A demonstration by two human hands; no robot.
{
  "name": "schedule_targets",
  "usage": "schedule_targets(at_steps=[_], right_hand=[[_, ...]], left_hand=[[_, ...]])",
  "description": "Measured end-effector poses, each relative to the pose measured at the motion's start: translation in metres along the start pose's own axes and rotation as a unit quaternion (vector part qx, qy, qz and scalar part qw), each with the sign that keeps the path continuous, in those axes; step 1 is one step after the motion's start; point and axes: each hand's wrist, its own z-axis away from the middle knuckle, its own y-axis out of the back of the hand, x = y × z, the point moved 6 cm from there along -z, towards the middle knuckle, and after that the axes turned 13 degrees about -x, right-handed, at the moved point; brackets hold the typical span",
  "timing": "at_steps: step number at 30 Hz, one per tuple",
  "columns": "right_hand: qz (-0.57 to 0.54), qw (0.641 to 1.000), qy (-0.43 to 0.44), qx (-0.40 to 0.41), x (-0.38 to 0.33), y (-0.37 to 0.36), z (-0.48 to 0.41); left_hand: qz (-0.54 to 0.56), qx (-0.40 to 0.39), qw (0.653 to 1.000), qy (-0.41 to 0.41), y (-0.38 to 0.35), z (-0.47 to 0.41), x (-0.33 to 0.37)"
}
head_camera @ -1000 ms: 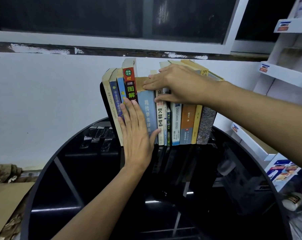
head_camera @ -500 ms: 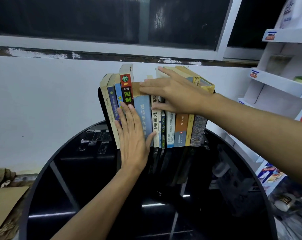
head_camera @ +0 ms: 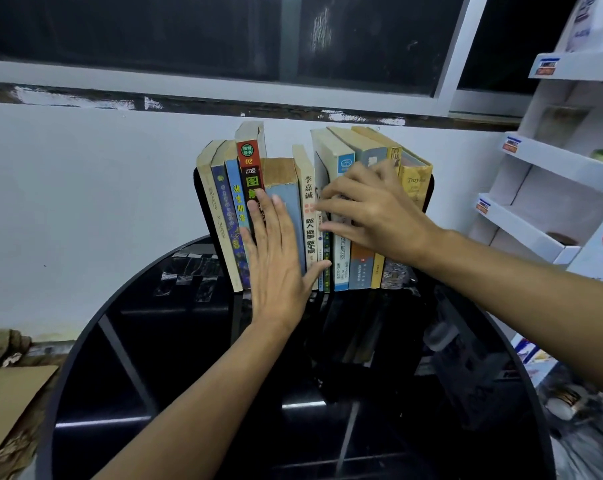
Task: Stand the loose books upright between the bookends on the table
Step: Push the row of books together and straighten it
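Yellowed paper books [head_camera: 308, 216] (worn spines outward), flat left hand [head_camera: 279, 271] against them.

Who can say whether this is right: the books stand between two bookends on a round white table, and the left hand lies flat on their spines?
Not quite. The head view shows a black table, not a white one. The rest holds: books between two bookends, left hand flat on the spines.

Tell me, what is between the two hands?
In the head view, a cream-spined book with black characters stands upright between the flat left hand and the right hand.
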Motion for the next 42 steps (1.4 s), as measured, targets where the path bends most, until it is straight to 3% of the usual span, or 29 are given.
schedule_targets(at_steps=[4,8,34,42], right_hand=[[-0.118,0.991,-0.034,-0.057,0.003,-0.015,0.003],[-0.171,0.982,-0.054,-0.060,0.004,-0.018,0.004],[-0.164,0.982,-0.094,-0.029,0.007,-0.023,0.005],[-0.190,0.979,-0.055,-0.057,0.007,-0.012,0.011]], left_hand=[[-0.005,0.005,1.000,-0.001,-0.001,0.000,0.000],[0.001,0.009,1.000,-0.003,-0.002,-0.001,0.000],[-0.026,0.034,0.999,0.012,-0.006,-0.006,0.000],[0.018,0.025,0.999,-0.016,0.003,0.000,0.006]])
